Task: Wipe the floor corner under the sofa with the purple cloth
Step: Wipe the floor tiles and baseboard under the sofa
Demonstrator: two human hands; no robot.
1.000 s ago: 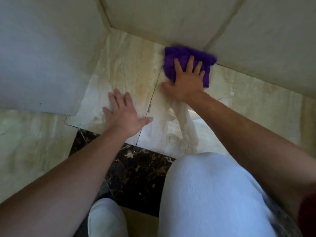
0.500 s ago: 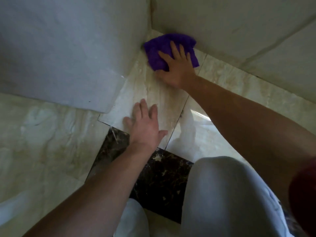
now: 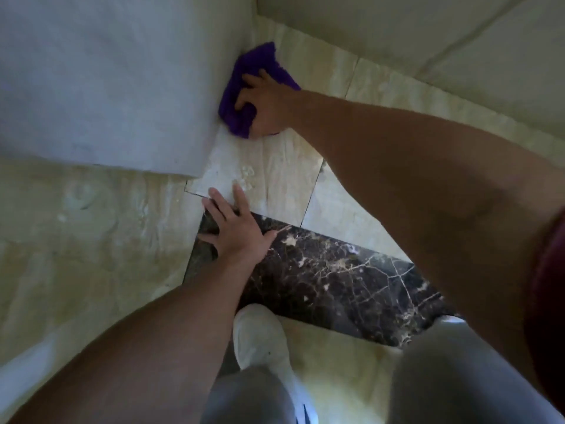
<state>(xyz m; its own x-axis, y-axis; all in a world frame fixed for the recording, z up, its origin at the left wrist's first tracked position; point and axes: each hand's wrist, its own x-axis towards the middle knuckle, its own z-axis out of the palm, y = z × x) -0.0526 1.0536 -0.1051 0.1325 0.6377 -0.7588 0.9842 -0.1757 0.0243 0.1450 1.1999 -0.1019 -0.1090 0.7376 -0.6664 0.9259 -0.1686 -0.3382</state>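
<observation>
The purple cloth is bunched on the cream floor tile, pressed against the base of the grey sofa block on the left. My right hand grips the cloth, fingers curled into its folds. Spread flat on the floor, my left hand rests across the edge between the cream tile and the dark marble strip. The corner itself lies just beyond the cloth, where the left sofa block meets the pale sofa side at the back.
My white shoe and grey trouser knees fill the bottom of the view. Cream tile runs out to the left in front of the sofa block.
My right hand has dragged the cloth out of the corner, toward me along the left sofa base, and bunched it. My left hand has slid back onto the dark strip.
</observation>
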